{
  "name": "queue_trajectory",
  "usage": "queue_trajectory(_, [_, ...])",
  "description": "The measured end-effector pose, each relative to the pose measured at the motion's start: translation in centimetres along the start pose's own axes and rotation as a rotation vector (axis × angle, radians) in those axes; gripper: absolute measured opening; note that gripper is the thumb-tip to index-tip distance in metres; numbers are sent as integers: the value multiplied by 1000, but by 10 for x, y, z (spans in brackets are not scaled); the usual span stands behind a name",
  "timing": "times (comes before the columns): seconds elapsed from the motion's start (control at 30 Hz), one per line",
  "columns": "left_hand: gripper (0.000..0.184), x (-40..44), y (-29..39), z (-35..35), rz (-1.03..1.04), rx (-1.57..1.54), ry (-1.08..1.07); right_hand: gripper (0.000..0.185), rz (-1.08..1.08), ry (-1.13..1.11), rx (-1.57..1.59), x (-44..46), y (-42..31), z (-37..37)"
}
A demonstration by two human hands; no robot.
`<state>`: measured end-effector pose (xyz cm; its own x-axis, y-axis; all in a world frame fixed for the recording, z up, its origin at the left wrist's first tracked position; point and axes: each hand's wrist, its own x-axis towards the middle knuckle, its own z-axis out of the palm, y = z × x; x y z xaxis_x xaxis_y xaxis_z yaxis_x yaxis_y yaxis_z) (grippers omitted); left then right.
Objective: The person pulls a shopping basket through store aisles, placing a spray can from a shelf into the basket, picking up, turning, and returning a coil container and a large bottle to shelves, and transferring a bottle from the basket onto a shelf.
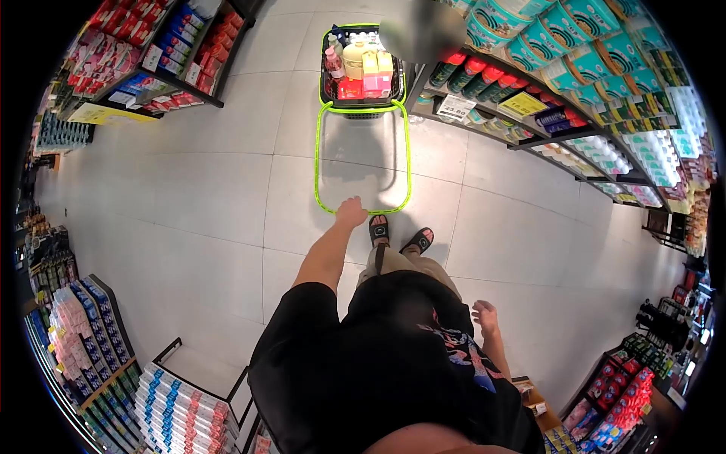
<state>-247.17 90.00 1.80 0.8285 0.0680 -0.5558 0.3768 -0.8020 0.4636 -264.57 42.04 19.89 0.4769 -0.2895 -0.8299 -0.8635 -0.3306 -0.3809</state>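
My left hand point(352, 212) is closed around the near bar of the bright green handle point(409, 163) of a black shopping basket point(366, 112). That basket stands on the floor ahead of my feet. Inside it are a pink bottle point(333, 63), a cream-coloured jug point(353, 60), yellow-and-pink cartons point(376, 74), a red pack point(350, 88) and other goods partly hidden among them. By my right side hangs my right hand point(485, 314), with nothing in it and its fingers loosely bent and apart.
To the right runs a shelf unit point(522, 125) with bottles, price tags and teal buckets point(563, 41). Another shelf point(181, 57) of packaged goods stands ahead on the left. Stacked cartons point(181, 412) are behind me at left. Pale floor tiles point(204, 189) lie between. A blurred patch covers the top.
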Motion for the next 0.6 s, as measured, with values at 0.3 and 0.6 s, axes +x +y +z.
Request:
queue_trajectory(0.3, [47,-3,-4,28,-87,59,-324,35,-195,-84,-64,18,99,20])
queue_trajectory(0.6, [48,7,0,22,-67,240,-274,39,-227,13,-103,-42,-7,24])
